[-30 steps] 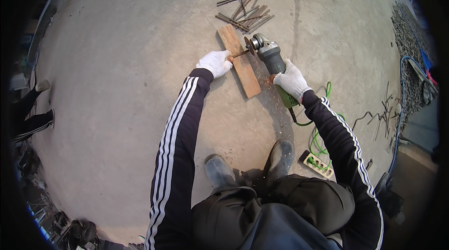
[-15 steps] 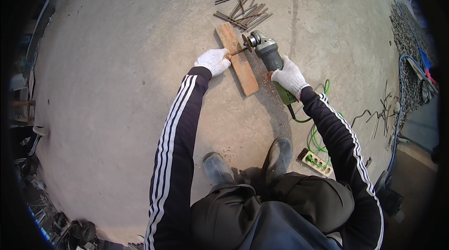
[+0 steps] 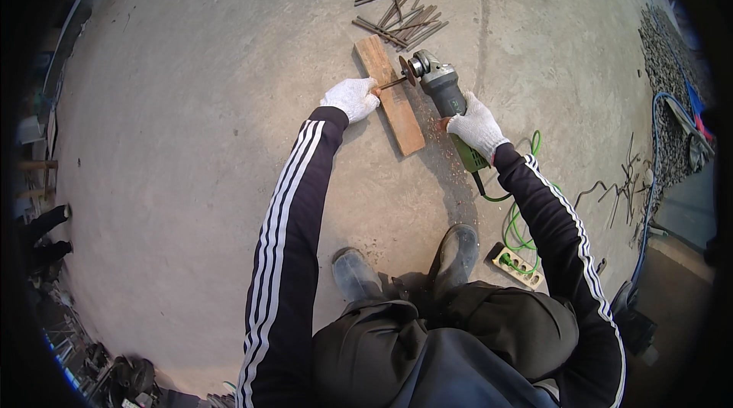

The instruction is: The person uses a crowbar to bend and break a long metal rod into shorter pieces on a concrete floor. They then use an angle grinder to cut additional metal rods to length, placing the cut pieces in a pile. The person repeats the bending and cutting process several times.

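The concrete floor (image 3: 191, 140) fills most of the view, with a crack running across its far part. The person stands at the near edge, both boots (image 3: 405, 270) planted on the floor, both arms in dark sleeves with white stripes reaching forward. A wooden board (image 3: 397, 106) lies flat on the floor ahead of the boots, angled from far-left to near-right. Beyond its far end lies a loose pile of short metal rods (image 3: 397, 3). A green cable (image 3: 523, 217) coils on the floor to the right of the boots, beside a power strip (image 3: 517, 265). Bent wire pieces (image 3: 618, 190) lie well to the right. The angle grinder (image 3: 447, 102) sits just right of the board, its disc toward the far end and meeting a thin rod (image 3: 391, 84) that lies across the board. The right hand (image 3: 477, 125), in a white glove, is closed around the grinder's body. The left hand (image 3: 351, 96), also gloved, is closed on the near end of the thin rod at the board's left edge, pressing it onto the wood. The two hands are apart, one on each side of the board.
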